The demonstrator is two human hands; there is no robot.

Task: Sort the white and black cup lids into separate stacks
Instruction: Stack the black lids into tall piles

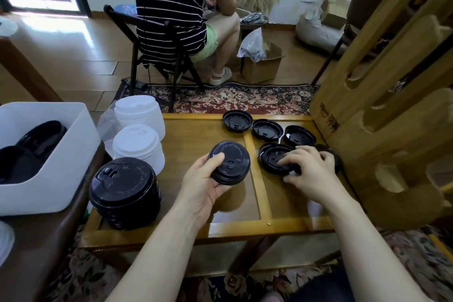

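Observation:
My left hand (pixel 206 180) grips a small stack of black lids (pixel 231 162) above the middle of the wooden table (pixel 186 228), thumb on top. My right hand (pixel 307 169) curls its fingers over an upside-down black lid (pixel 273 157) on the table's right half. Three more upside-down black lids lie behind it: one (pixel 237 120), a second (pixel 267 130) and a third (pixel 299 136). A tall stack of black lids (pixel 125 193) stands at the table's left front. Two white lid stacks stand behind it, a near one (pixel 137 147) and a far one (pixel 138 113).
A white bin (pixel 61 154) holding black lids sits on a dark surface to the left. A large wooden rack (pixel 382 105) stands against the table's right edge. A person in a striped shirt (pixel 181 7) sits on a folding chair beyond the table, beside a cardboard box (pixel 262 66).

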